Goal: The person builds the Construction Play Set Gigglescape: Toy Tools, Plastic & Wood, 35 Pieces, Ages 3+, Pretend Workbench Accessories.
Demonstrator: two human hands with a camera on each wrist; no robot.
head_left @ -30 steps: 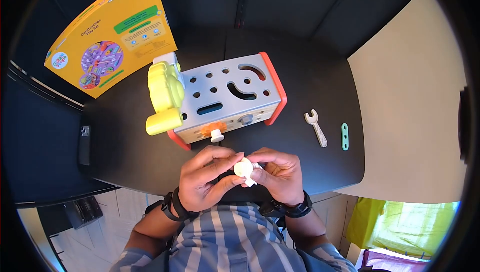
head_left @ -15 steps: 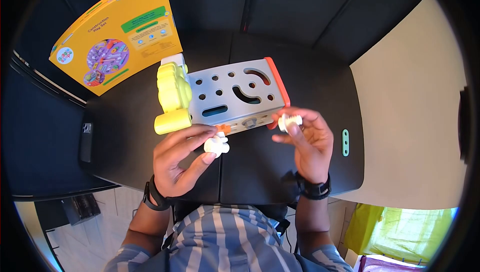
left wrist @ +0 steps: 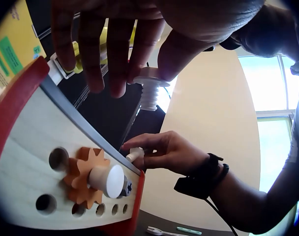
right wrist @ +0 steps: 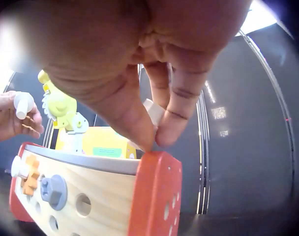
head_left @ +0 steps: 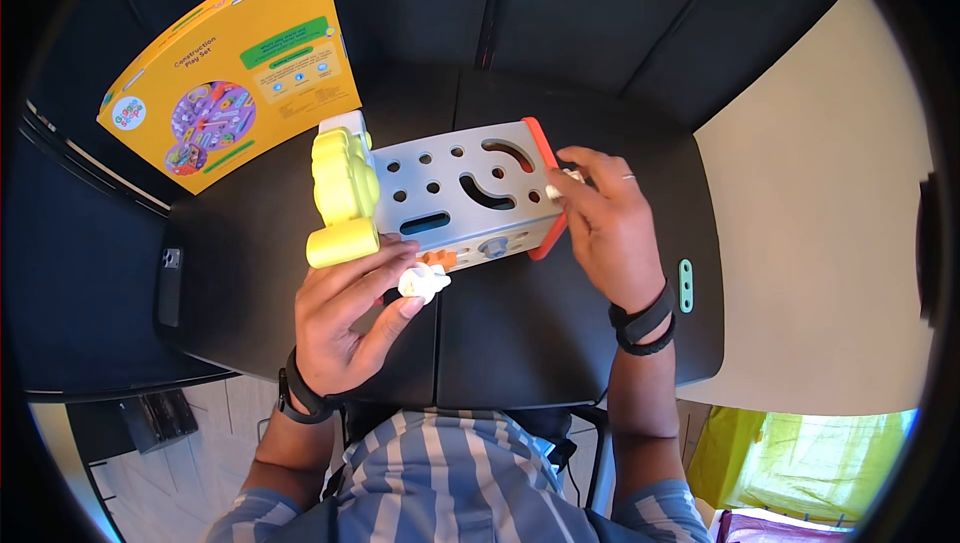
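My left hand (head_left: 345, 321) pinches a white threaded toy screw (left wrist: 149, 93) between thumb and fingers, close to the front of the toy workbench (head_left: 455, 171). At the bench's right end, my right hand (head_left: 617, 238) pinches a small white piece (right wrist: 153, 112) just over the red end panel (right wrist: 157, 196); fingers hide part of that piece. On the wooden front sits an orange gear (left wrist: 83, 172) with a white peg (left wrist: 110, 182) through its middle. Beside it is a grey hex-headed bolt (right wrist: 53, 191). A yellow toy piece (head_left: 340, 188) stands at the bench's left end.
Behind on the left stands a yellow Construction Play Set box (head_left: 225, 63). A green strip with holes (head_left: 686, 286) lies on the black table at right. A toy wrench (left wrist: 159, 231) shows low in the left wrist view. A dark flat object (head_left: 170, 293) lies at far left.
My hands were together at the front edge, then parted, each with a white piece. The left moved left and forward; the right moved right and forward to the bench's red end.
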